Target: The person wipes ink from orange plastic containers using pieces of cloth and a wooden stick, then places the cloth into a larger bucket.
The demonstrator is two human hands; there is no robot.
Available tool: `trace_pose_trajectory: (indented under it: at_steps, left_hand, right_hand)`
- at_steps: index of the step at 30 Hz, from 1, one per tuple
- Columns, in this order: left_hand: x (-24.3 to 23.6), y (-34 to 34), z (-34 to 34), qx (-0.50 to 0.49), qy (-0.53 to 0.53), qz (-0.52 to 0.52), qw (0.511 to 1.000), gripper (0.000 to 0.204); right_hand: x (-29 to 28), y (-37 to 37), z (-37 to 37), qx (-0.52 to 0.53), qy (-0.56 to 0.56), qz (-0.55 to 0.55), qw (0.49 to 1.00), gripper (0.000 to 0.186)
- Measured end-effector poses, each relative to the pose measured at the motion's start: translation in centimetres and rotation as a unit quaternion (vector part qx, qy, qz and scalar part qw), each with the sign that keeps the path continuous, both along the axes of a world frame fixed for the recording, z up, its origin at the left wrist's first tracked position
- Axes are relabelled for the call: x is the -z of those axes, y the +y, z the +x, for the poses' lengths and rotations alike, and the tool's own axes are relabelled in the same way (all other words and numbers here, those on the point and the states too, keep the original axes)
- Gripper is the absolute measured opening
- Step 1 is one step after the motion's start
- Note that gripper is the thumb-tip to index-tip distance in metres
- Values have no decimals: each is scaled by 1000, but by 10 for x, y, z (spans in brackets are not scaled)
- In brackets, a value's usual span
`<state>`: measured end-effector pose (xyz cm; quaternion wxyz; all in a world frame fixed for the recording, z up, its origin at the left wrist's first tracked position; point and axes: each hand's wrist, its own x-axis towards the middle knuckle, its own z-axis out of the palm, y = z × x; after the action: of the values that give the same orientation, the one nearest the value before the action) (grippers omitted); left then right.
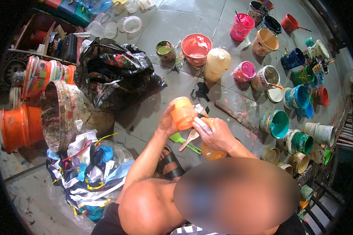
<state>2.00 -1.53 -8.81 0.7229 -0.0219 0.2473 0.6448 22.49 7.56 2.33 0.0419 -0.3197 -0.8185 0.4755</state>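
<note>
My left hand (168,122) is wrapped round the side of a translucent orange plastic cup (182,111), held tilted above the floor. My right hand (215,135) is closed at the cup's lower right side, pinching a small whitish piece (202,126) that looks like a cloth or a scrap; its kind is not clear. Beneath the hands lie a green plastic handle-like tool (192,148) and a pale spoon-shaped tool (189,140). Partly hidden under my right forearm is an orange container (213,153).
Several paint pots, among them a teal one (274,123), stand along the right. Ahead are a red bucket (196,49) and a cream jug (217,64). Leftward lie a black plastic bag (113,74), a stained bucket (57,117) and fabric scraps (88,168). A flat bar (239,117) rests on the tiles.
</note>
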Motion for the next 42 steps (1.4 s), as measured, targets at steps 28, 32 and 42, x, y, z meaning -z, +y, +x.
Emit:
trace_pose_trajectory:
  at_steps: [28,32,42]
  left_hand:
    - [-10,19,7,-163,393,-49,904,69]
    - [-11,21,3,-97,59,-88,990,68]
    - [-3,17,1,-33,-145,-122,981,72]
  right_hand:
    - [-6,8,5,16,36,66,997,27]
    - [-3,6,6,25,72,88,993,25]
    - [14,-3,1,-44,59,162,984,21]
